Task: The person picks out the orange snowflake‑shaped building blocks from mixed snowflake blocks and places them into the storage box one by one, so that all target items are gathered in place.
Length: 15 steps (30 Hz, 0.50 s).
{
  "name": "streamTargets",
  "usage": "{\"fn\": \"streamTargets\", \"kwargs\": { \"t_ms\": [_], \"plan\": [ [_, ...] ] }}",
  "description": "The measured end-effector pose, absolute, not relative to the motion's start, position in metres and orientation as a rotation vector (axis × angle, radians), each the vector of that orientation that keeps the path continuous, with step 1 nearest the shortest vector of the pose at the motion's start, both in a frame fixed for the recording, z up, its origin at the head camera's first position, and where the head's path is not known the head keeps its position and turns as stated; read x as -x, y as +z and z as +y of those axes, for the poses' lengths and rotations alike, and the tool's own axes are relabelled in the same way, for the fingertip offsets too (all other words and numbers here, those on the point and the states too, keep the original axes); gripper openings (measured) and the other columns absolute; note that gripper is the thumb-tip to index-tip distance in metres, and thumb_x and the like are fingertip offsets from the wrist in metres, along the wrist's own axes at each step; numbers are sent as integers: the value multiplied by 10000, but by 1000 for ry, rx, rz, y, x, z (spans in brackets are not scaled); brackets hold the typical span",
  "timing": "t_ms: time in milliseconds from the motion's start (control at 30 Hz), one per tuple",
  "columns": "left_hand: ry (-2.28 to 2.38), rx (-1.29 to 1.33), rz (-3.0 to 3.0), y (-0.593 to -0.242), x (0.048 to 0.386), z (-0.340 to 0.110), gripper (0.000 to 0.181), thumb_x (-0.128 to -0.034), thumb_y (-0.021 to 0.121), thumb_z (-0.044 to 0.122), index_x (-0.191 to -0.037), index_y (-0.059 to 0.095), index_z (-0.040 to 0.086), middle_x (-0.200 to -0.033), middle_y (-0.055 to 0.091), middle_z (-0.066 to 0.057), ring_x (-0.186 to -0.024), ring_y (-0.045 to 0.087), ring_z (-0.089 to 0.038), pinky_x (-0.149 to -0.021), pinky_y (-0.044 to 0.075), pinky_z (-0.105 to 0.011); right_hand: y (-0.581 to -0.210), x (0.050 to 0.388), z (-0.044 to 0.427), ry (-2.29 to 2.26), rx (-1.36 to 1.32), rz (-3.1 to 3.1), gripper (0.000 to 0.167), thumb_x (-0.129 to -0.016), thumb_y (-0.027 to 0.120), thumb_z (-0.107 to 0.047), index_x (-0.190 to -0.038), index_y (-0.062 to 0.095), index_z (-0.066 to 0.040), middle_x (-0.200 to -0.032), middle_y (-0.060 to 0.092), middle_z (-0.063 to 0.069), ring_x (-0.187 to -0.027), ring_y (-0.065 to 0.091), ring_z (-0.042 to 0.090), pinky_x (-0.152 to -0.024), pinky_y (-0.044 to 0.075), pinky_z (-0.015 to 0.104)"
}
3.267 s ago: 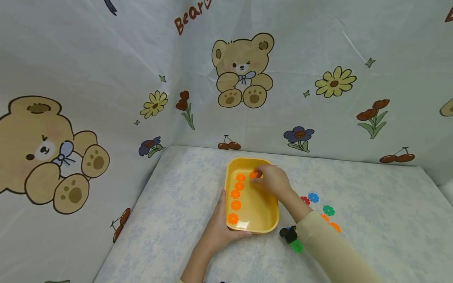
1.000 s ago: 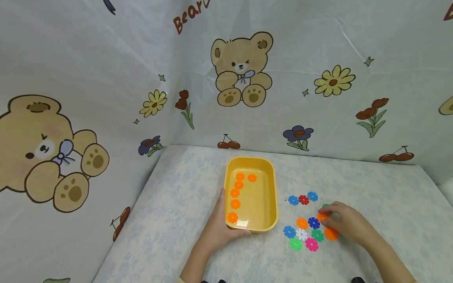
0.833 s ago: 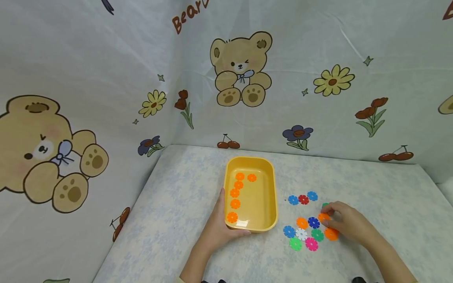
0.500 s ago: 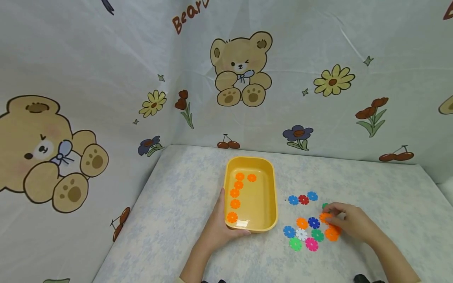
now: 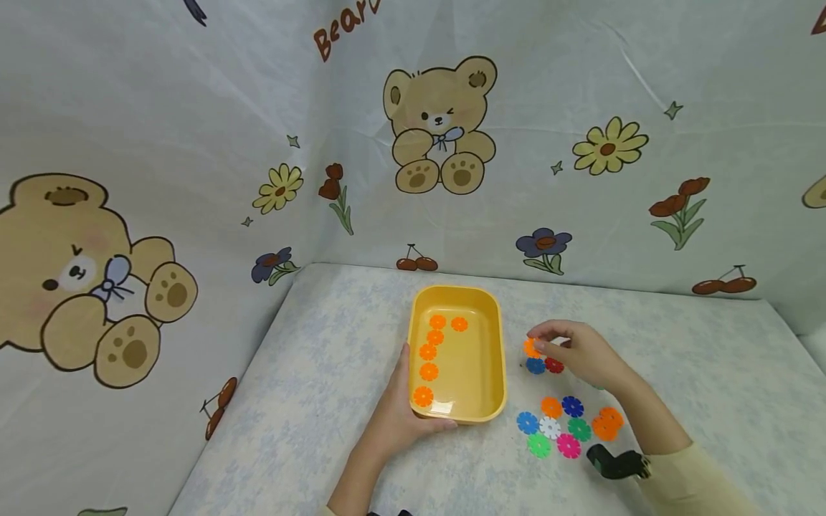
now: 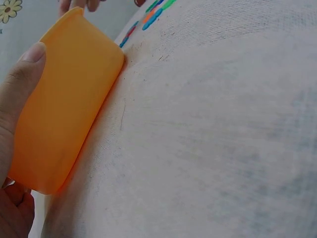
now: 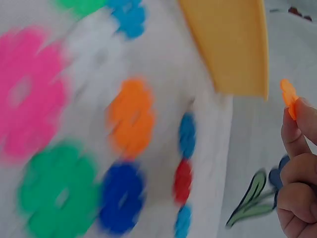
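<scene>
My right hand (image 5: 586,351) pinches an orange notched plastic disc (image 5: 532,348) between thumb and fingertips, raised above the table to the right of the yellow tray (image 5: 477,373). That disc (image 7: 289,96) stands on edge in the right wrist view. My left hand (image 5: 399,423) grips the tray's near left corner, with the thumb against its outer wall (image 6: 69,104) in the left wrist view. Several orange discs (image 5: 429,371) lie inside the tray, most in a line along its left side.
Right of the tray lie loose notched discs: blue (image 5: 527,423), white (image 5: 550,428), pink (image 5: 568,446), green (image 5: 579,429), dark blue (image 5: 572,406) and orange (image 5: 606,428). A red disc (image 5: 553,365) is near my right fingers. Bear-printed cloth (image 5: 361,215) hangs behind the table.
My right hand left an orange disc in the tray, went to the loose discs, took another orange one and carried it left and away from me. My left hand stayed on the tray.
</scene>
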<state>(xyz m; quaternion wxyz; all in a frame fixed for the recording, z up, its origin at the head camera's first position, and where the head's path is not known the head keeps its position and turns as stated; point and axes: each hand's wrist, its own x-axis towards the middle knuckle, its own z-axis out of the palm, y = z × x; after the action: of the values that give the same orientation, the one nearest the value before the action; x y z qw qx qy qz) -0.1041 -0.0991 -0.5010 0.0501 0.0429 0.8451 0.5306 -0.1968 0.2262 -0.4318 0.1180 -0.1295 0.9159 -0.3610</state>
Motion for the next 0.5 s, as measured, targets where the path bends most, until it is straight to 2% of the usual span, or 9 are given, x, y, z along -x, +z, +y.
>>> {"fn": "streamTargets", "kwargs": {
  "t_ms": [200,267,500],
  "plan": [
    [1621,-147,2561,-500,105,-99,1446,-546,903,619,-1549,-122,437,-1669,51,76,-1518,197,-193,-1202,236,-535,-422,219,177,-1079,548,2626,170,-967,647,-157,-1118,726,-161,-1046,696,6,-969,603,198,-864,544,363],
    [1624,-152,2554,-500,105,-99,1444,-551,903,614,-1549,-125,434,-1671,46,70,-1517,201,-198,-1201,236,-539,-422,224,163,-1065,609,2624,157,-967,646,-155,-1098,731,-167,-1017,697,-12,-969,593,185,-867,514,358],
    [1653,-170,2534,-499,106,-100,1428,-568,911,584,-1540,-128,463,-1674,56,74,-1502,241,-191,-1191,255,-543,-425,231,127,-858,703,2703,127,-951,671,-189,-1057,739,-179,-957,692,-25,-881,589,160,-813,520,352]
  ]
}}
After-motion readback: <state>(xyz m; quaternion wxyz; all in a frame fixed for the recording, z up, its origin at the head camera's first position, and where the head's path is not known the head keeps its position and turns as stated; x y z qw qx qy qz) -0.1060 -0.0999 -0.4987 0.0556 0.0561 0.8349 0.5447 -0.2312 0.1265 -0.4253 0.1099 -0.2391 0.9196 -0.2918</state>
